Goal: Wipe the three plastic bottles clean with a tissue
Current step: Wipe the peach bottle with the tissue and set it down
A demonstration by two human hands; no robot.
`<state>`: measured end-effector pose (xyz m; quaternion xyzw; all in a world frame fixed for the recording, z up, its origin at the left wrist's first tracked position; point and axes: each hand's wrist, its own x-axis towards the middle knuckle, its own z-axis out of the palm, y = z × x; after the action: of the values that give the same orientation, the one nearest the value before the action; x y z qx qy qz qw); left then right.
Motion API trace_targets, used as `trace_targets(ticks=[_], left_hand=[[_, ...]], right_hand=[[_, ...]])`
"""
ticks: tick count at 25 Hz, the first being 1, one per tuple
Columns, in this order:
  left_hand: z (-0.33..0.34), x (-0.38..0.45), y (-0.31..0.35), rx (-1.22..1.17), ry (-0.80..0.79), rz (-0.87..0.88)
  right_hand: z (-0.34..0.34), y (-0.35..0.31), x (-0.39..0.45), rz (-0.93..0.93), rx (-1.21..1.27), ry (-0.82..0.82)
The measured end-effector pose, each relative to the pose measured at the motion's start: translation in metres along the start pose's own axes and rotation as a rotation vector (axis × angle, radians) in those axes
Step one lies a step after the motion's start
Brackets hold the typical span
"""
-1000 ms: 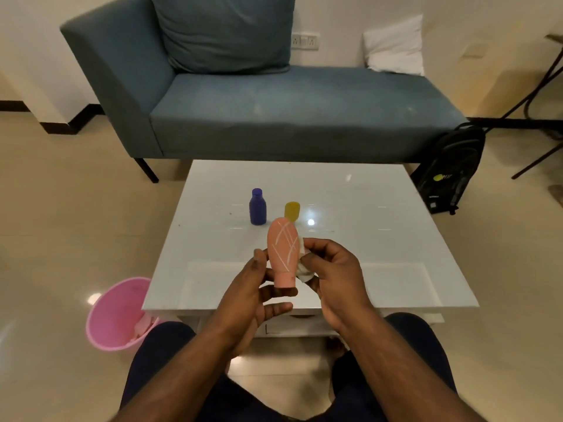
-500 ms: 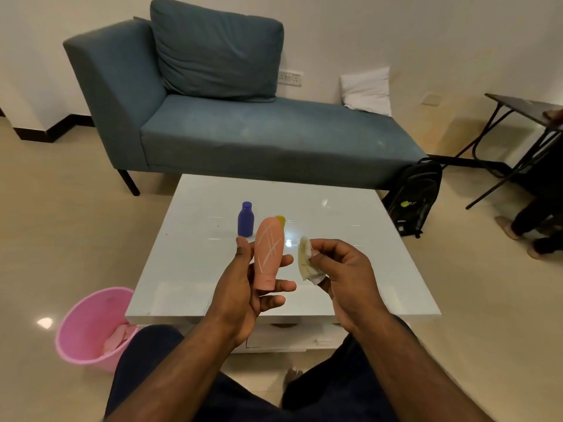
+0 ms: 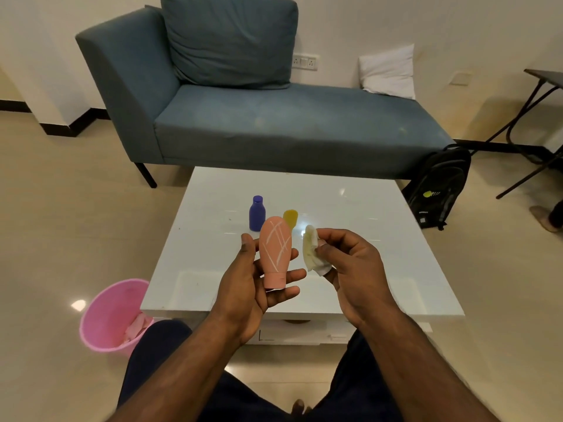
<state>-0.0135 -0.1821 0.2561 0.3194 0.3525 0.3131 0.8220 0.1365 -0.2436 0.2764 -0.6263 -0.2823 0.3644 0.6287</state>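
Pink plastic, scored with pale crossing streaks: a small tube-shaped pink bottle (image 3: 275, 251), rounded end up and cap down, sits in the person's left hand (image 3: 253, 278), whose grip closes loosely around it with the thumb at one side and fingers curled beneath the cap. Just right of that bottle, apart from it, the right hand (image 3: 350, 263) pinches a folded white tissue (image 3: 312, 252), soft, crumpled and faintly yellowed along its fold. Beyond the pink bottle, on the glossy white desk (image 3: 380, 239), a blue bottle (image 3: 256, 213) stands upright, with a yellow bottle (image 3: 290, 217) partly hidden behind the pink one's top. Left of and below the pink bottle, a pink bin (image 3: 112, 315) sits on the floor holding crumpled paper. The marks look unwiped; the risk, judging from the light hold on smooth plastic, is the bottle slipping under wiping pressure, or a soiled tissue smearing rather than lifting the streaks.
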Motion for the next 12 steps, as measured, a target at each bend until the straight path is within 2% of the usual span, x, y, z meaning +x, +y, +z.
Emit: trace_targets(ticks=[8,12], left_hand=[[-0.003,0.018,-0.003,0.052,0.005,-0.010],[0.000,0.023,-0.004,0.019,0.032,-0.056]], right_hand=[[-0.002,0.001,0.018,0.017,-0.036,0.006],[0.004,-0.016,0.030,-0.261,-0.355,-0.002]])
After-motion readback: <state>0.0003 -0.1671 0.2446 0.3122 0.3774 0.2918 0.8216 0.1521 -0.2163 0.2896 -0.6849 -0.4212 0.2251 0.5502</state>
